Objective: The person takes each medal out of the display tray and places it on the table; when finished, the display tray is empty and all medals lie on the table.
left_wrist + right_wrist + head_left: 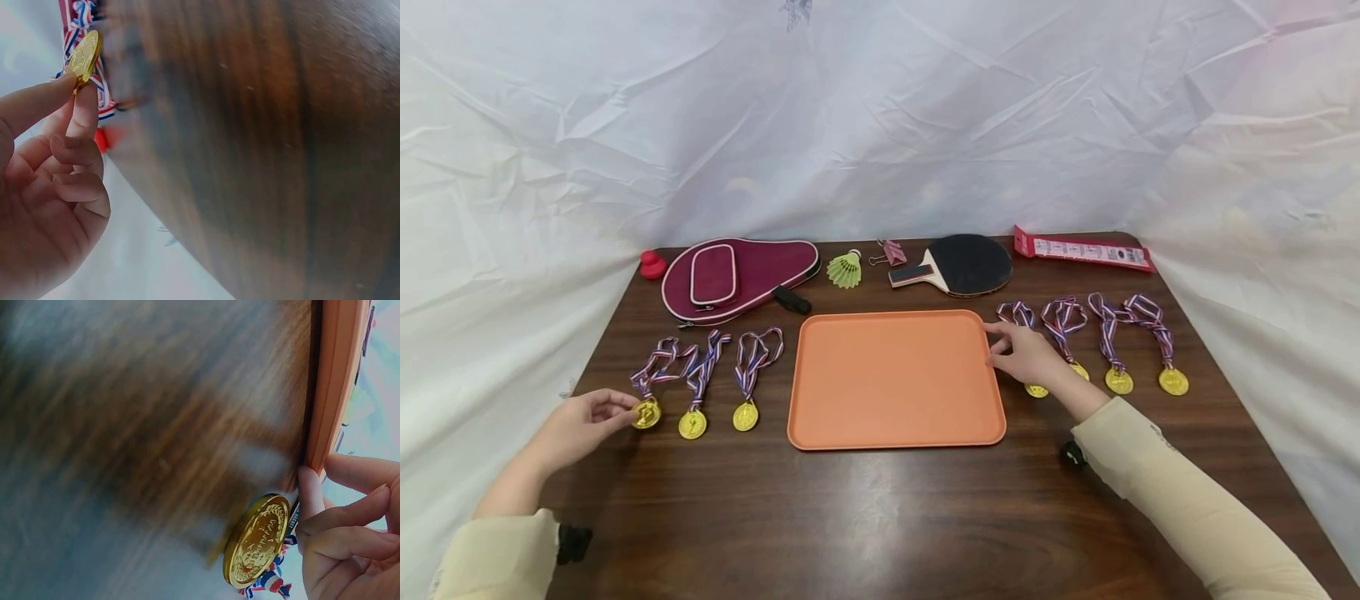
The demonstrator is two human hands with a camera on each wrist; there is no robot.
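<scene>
At the left of the table, my left hand (578, 427) pinches a gold medal (647, 413) between thumb and fingertip. The left wrist view shows that medal (85, 56) tilted up on edge, its striped ribbon (76, 28) behind it. Two more gold medals (692, 423) (746, 416) with ribbons lie to its right. In the middle is a flat orange tray (895, 383) with nothing on it. My right hand (1032, 360) pinches the tray's right rim (331, 394). Just beside those fingers is another gold medal (257, 542), partly covered by the hand in the head view.
Several ribboned medals (1119, 381) lie right of the tray. Along the back are a red weight-like piece (653, 265), a maroon paddle case (760, 262), a yellow-green shuttlecock (845, 270), a pink binder clip (892, 252), a black table tennis paddle (970, 264) and a red-and-white package (1086, 252).
</scene>
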